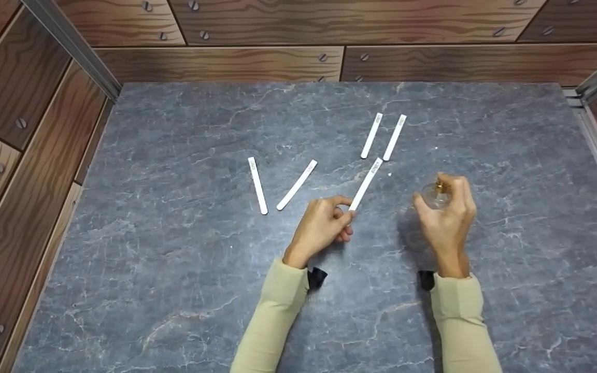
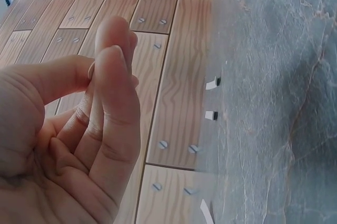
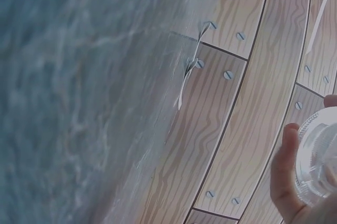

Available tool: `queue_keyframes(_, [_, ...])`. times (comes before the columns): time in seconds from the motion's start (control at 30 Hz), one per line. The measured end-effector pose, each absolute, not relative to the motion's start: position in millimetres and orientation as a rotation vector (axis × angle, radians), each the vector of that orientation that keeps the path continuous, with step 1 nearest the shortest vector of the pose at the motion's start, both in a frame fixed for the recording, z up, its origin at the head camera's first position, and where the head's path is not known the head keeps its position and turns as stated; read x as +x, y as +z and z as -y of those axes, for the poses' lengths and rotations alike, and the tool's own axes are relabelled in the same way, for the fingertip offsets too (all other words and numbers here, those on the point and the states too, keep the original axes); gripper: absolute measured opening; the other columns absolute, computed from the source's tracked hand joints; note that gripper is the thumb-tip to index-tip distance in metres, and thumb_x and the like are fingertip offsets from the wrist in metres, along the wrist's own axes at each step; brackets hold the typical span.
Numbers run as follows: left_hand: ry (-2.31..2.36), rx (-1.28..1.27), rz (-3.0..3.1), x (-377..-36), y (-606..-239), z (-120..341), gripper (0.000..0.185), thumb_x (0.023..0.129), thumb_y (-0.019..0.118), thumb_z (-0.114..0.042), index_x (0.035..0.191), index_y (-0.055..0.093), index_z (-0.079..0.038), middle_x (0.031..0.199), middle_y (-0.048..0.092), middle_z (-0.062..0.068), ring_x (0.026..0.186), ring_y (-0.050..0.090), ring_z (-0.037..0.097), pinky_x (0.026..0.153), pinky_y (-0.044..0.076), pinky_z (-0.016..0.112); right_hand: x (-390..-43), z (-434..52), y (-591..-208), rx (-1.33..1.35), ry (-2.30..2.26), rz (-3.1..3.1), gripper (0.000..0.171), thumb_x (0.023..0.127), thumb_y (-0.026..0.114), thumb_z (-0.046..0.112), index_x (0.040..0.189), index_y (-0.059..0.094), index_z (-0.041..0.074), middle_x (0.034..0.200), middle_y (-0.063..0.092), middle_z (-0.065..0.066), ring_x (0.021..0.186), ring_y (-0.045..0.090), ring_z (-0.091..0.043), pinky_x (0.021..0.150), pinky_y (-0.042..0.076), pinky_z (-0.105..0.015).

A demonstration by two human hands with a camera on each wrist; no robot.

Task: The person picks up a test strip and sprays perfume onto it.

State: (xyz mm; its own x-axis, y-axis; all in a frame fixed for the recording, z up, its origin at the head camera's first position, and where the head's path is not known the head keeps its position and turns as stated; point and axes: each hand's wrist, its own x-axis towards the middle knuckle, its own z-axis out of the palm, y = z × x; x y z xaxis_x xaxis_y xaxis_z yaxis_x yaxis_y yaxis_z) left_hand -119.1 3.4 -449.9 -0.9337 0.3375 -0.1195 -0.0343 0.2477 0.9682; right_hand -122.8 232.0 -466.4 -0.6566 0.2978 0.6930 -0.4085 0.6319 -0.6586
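Note:
My left hand [image 1: 321, 225] pinches the lower end of a white paper test strip [image 1: 365, 185], with printed marks near its upper end. The strip slants up to the right above the table. In my right hand [image 1: 450, 212] I grip a clear glass spray bottle [image 1: 436, 198] with a gold nozzle [image 1: 439, 185]; the index finger lies on top of the nozzle. Its round glass base [image 3: 318, 153] shows in the right wrist view. The bottle is apart from the strip, to its right. In the left wrist view, my thumb and fingers [image 2: 117, 92] meet and mostly hide the held strip.
Two more strips lie farther back, one left [image 1: 371, 135] and one right [image 1: 395, 138]. Left of the left hand lie another strip [image 1: 257, 185] and a slanted one [image 1: 297, 185]. Wood-patterned panels [image 1: 215, 63] border the grey marbled table [image 1: 174, 290].

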Motion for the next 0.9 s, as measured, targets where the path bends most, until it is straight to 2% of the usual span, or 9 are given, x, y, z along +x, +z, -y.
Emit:
queue_keyframes(0.13, [1.728, 0.298, -2.227, -119.3, -448.7, -3.1, 0.025, 0.099, 0.063, -0.001, 0.123, 0.066, 0.006, 0.061, 0.065, 0.003, 0.05, 0.065, 0.017, 0.055, 0.06, 0.051, -123.2, -231.9, -466.5, 0.087, 1.064, 1.987, 0.038, 0.065, 0.076, -0.013, 0.1, 0.06, -0.014, 0.086, 0.059, -0.027, 0.079, 0.055, -0.025, 0.079, 0.044, -0.018])
queue_keyframes(0.33, [1.726, 0.32, -2.232, -118.7, -448.2, -2.7, 0.026, 0.099, 0.063, -0.001, 0.124, 0.065, 0.007, 0.061, 0.065, 0.003, 0.055, 0.069, 0.03, 0.055, 0.06, 0.053, -122.8, -231.5, -466.5, 0.104, 1.037, 1.997, 0.036, 0.066, 0.076, -0.013, 0.099, 0.06, -0.013, 0.085, 0.061, -0.027, 0.077, 0.057, -0.028, 0.078, 0.044, -0.018])
queue_keyframes(0.57, [1.707, 0.339, -2.219, -118.3, -448.3, -3.5, 0.025, 0.099, 0.063, -0.001, 0.123, 0.066, 0.007, 0.061, 0.065, 0.003, 0.05, 0.065, 0.015, 0.054, 0.06, 0.048, -121.3, -232.6, -468.2, 0.092, 1.021, 2.004, 0.033, 0.069, 0.074, -0.006, 0.098, 0.061, -0.012, 0.084, 0.063, -0.025, 0.074, 0.058, -0.032, 0.077, 0.044, -0.017])
queue_keyframes(0.9, [1.723, 0.35, -2.19, -119.4, -451.2, -4.4, 0.024, 0.099, 0.062, 0.002, 0.121, 0.065, 0.01, 0.06, 0.065, 0.004, 0.049, 0.064, 0.016, 0.054, 0.06, 0.049, -122.1, -234.3, -469.4, 0.092, 1.013, 1.992, 0.032, 0.067, 0.073, -0.009, 0.096, 0.059, -0.013, 0.08, 0.058, -0.027, 0.073, 0.055, -0.029, 0.077, 0.043, -0.018])
